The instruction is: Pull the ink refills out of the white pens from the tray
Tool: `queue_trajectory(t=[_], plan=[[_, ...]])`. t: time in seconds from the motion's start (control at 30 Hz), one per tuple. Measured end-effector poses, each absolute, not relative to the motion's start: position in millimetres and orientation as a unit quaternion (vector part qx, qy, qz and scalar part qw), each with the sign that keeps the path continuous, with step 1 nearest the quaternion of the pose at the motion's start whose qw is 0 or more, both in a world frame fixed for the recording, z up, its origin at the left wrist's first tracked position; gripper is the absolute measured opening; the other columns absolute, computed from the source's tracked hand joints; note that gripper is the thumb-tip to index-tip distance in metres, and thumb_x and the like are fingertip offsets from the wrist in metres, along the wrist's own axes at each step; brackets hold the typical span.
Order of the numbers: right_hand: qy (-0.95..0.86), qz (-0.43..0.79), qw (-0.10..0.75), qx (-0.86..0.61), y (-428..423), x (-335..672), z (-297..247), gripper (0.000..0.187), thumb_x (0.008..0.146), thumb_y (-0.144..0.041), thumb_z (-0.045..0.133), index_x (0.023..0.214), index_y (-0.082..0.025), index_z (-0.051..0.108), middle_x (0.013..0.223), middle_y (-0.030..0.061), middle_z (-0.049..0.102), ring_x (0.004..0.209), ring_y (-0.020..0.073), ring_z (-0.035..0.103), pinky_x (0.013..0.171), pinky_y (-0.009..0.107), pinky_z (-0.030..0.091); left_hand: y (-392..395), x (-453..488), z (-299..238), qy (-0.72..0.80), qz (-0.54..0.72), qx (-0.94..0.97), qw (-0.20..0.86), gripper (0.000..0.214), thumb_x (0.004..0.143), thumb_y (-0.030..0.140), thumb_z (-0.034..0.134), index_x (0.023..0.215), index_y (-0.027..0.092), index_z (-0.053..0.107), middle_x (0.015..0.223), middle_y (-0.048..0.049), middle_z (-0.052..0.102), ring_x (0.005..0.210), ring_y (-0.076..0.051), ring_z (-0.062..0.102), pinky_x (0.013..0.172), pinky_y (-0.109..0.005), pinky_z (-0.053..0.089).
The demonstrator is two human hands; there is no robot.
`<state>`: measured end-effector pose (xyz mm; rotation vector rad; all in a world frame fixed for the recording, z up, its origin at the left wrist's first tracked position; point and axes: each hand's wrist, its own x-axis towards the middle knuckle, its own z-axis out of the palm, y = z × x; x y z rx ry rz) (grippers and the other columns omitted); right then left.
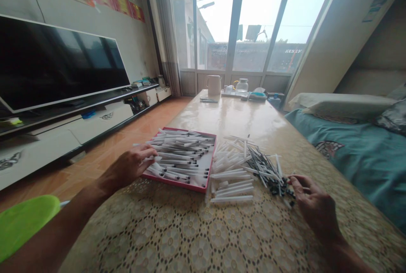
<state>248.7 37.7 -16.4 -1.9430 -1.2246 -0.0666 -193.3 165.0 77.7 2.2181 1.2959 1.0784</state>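
At the left rim of a red-edged tray (203, 189), my left hand (135, 164) is closed, its fingertips pinching a white tube (157, 159). Inside the tray lie rows of white tubes with black ends (177, 154). My right hand (312, 199) pinches at the right side of a pile of thin dark sticks (261, 165); whatever sits between its fingertips is too small to make out. Small black pieces (275, 189) lie by those fingers. Between tray and pile, loose white tubes (233, 184) rest on the table, some in a clear plastic bag (222, 159).
The patterned table (190, 230) stretches toward the window. A jug (213, 85), a glass jar (242, 85) and a blue-edged item (257, 94) stand at its far end. A green tub (28, 222) is at lower left, a sofa (355, 146) at right.
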Motion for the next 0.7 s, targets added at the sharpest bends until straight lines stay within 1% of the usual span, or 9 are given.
queue_trajectory(t=[0.07, 0.1, 0.17, 0.23, 0.3, 0.4, 0.53, 0.63, 0.7], plan=[[-0.500, -0.036, 0.422, -0.755, 36.8, 245.2, -14.4, 0.032, 0.080, -0.044, 0.046, 0.085, -0.018, 0.063, 0.079, 0.0077, 0.070, 0.066, 0.0226, 0.066, 0.055, 0.026, 0.047, 153.5, -173.3, 84.1, 0.453, 0.396, 0.778, 0.182, 0.014, 0.064, 0.028, 0.070, 0.075, 0.019, 0.068, 0.083, -0.0059, 0.065, 0.065, -0.017, 0.056, 0.063, -0.025, 0.044], [-0.512, -0.038, 0.426, -0.745, 36.0, 243.2, -13.1, 0.031, 0.080, -0.044, 0.046, 0.085, -0.018, 0.063, 0.079, 0.0078, 0.069, 0.067, 0.0224, 0.065, 0.056, 0.026, 0.047, 146.0, -159.9, 85.6, 0.449, 0.422, 0.759, 0.209, 0.015, 0.066, 0.028, 0.069, 0.077, 0.018, 0.067, 0.084, -0.0055, 0.064, 0.064, -0.016, 0.056, 0.061, -0.025, 0.045], [-0.540, -0.032, 0.433, -0.721, 33.5, 238.6, -9.3, 0.029, 0.081, -0.042, 0.048, 0.085, -0.018, 0.063, 0.078, 0.0077, 0.069, 0.068, 0.0223, 0.064, 0.058, 0.027, 0.047, 128.9, -127.6, 83.5, 0.415, 0.476, 0.700, 0.333, 0.013, 0.070, 0.027, 0.067, 0.077, 0.017, 0.064, 0.084, -0.0047, 0.064, 0.065, -0.015, 0.057, 0.057, -0.023, 0.045], [-0.577, -0.012, 0.433, -0.692, 30.1, 233.5, -3.8, 0.026, 0.081, -0.041, 0.049, 0.084, -0.019, 0.063, 0.078, 0.0072, 0.068, 0.071, 0.0224, 0.063, 0.064, 0.029, 0.048, 111.3, -91.7, 74.4, 0.376, 0.472, 0.643, 0.472, 0.015, 0.071, 0.026, 0.067, 0.083, 0.017, 0.064, 0.072, -0.0023, 0.065, 0.059, -0.013, 0.057, 0.055, -0.023, 0.046], [-0.624, 0.029, 0.420, -0.659, 26.3, 227.8, 3.3, 0.024, 0.083, -0.038, 0.048, 0.084, -0.020, 0.063, 0.078, 0.0059, 0.067, 0.071, 0.0214, 0.062, 0.066, 0.029, 0.047, 96.2, -57.7, 59.7, 0.348, 0.446, 0.567, 0.598, 0.017, 0.072, 0.028, 0.067, 0.083, 0.016, 0.062, 0.066, -0.0030, 0.066, 0.059, -0.014, 0.060, 0.057, -0.025, 0.048], [-0.699, 0.118, 0.371, -0.600, 21.5, 218.4, 13.7, 0.024, 0.087, -0.035, 0.045, 0.085, -0.020, 0.063, 0.075, 0.0044, 0.065, 0.066, 0.0182, 0.060, 0.062, 0.028, 0.046, 81.1, -20.4, 34.0, 0.329, 0.391, 0.487, 0.708, 0.022, 0.066, 0.027, 0.073, 0.078, 0.014, 0.059, 0.070, -0.0050, 0.069, 0.064, -0.016, 0.064, 0.063, -0.027, 0.051], [-0.763, 0.189, 0.287, -0.548, 17.3, 205.7, 20.3, 0.024, 0.088, -0.036, 0.045, 0.083, -0.021, 0.063, 0.073, 0.0025, 0.063, 0.065, 0.0157, 0.057, 0.060, 0.026, 0.042, 73.5, -1.9, 9.3, 0.343, 0.338, 0.481, 0.733, 0.026, 0.063, 0.025, 0.076, 0.076, 0.013, 0.057, 0.070, -0.0060, 0.070, 0.064, -0.016, 0.066, 0.066, -0.028, 0.051], [-0.775, 0.191, 0.244, -0.551, 15.6, 197.2, 19.5, 0.017, 0.083, -0.036, 0.054, 0.091, -0.023, 0.061, 0.078, 0.0012, 0.063, 0.069, 0.0163, 0.058, 0.062, 0.025, 0.041, 72.3, -2.9, 2.1, 0.333, 0.328, 0.512, 0.720, 0.022, 0.067, 0.025, 0.073, 0.076, 0.013, 0.057, 0.072, -0.0063, 0.069, 0.066, -0.016, 0.065, 0.067, -0.028, 0.050], [-0.785, 0.179, 0.230, -0.546, 15.2, 192.4, 17.4, 0.014, 0.083, -0.033, 0.055, 0.093, -0.024, 0.060, 0.082, 0.0012, 0.063, 0.074, 0.0173, 0.057, 0.065, 0.026, 0.040, 72.4, -6.6, 0.3, 0.325, 0.323, 0.565, 0.686, 0.018, 0.071, 0.026, 0.069, 0.078, 0.014, 0.057, 0.070, -0.0055, 0.067, 0.063, -0.015, 0.063, 0.063, -0.026, 0.048]])
